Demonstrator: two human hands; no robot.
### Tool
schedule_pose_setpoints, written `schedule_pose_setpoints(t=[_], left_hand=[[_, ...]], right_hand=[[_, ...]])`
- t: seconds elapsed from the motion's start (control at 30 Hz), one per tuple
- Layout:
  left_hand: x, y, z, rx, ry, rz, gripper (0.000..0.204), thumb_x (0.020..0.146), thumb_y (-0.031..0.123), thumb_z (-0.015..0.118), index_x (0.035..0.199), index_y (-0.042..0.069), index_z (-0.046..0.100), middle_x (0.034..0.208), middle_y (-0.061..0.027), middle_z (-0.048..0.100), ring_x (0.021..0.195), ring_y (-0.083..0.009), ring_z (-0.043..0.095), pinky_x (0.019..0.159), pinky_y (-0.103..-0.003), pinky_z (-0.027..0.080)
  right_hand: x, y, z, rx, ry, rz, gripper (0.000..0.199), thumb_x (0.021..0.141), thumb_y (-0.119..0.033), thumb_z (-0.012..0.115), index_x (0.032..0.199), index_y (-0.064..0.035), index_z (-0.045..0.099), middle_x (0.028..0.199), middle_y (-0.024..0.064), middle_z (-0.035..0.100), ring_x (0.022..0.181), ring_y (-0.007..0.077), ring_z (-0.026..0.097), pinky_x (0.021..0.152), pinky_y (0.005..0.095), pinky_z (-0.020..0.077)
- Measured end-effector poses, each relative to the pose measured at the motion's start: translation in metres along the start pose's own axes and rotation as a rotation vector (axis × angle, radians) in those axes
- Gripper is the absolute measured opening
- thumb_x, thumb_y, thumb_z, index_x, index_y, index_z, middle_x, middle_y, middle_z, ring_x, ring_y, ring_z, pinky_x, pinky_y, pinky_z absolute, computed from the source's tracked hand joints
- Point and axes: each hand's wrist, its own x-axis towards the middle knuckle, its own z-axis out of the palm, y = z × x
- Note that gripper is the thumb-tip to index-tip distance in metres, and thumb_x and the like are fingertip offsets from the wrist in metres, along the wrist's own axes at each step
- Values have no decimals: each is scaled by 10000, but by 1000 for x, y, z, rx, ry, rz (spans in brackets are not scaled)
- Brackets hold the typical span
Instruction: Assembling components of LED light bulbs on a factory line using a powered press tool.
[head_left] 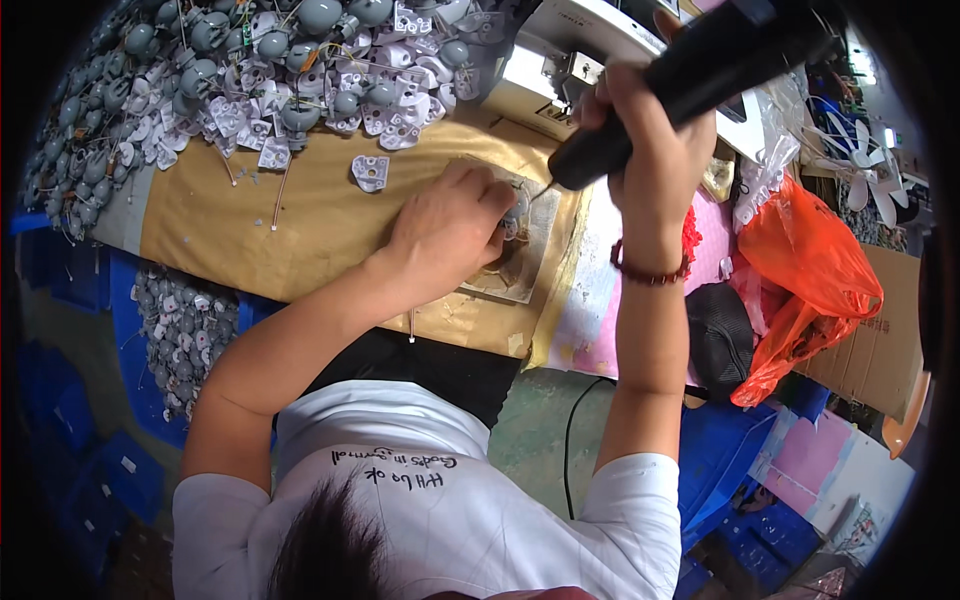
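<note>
My left hand (450, 228) is closed around a small grey plastic part (517, 210), pressing it down on a worn square board (520, 287) on the table. The fingers hide much of that part. In my right hand (662, 150) is a black electric screwdriver (725, 55), gripped round its body and slanting down to the left. Its thin bit points at the grey part; I cannot tell whether the two touch. A loose white plastic plate (370, 173) lies on the brown table covering (330, 225), left of the board.
Grey round housings with white plates (300, 65) are heaped at the far left. A blue bin (128, 330) below holds more. Beyond the board stands a white boxy device (530, 85). At right are a red plastic bag (810, 255), black mesh pouch (720, 335) and cardboard box (880, 340).
</note>
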Motion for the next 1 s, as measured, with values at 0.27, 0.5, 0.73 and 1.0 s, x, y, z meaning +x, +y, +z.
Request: schedule_pose_setpoints(t=[0.27, 0.5, 0.73, 1.0], left_hand=[[-2, -1, 2, -8, 66, 33, 337, 721, 104, 721, 1022, 45, 580, 972, -113, 569, 969, -320, 562, 787, -437, 503], [-1, 1, 0, 24, 28, 5, 302, 703, 89, 695, 992, 67, 610, 967, -101, 590, 988, -304, 574, 766, -414, 518], [0, -4, 1, -58, 67, 53, 293, 681, 65, 692, 946, 52, 567, 919, -104, 562, 934, -321, 563, 729, -435, 503], [-2, -3, -5, -124, 39, 45, 301, 673, 33, 695, 930, 59, 541, 929, -100, 541, 949, -321, 546, 742, -433, 497]], right_hand=[[-46, -2, 8, -93, -49, -37, 735, 850, 80, 579, 1487, 40, 215, 742, 97, 592, 593, 186, 591, 610, 350, 517], [-54, 5, 11, 34, 11, -48, 742, 829, 136, 618, 1463, 53, 242, 753, 62, 610, 621, 129, 589, 612, 269, 498], [-59, 12, 9, -114, -48, -138, 704, 791, 135, 662, 1404, 86, 319, 783, 49, 613, 652, 87, 574, 607, 220, 475], [-73, 23, -3, -252, -202, -212, 747, 842, 109, 590, 1462, -67, 212, 851, 99, 577, 652, 177, 581, 628, 334, 522]])
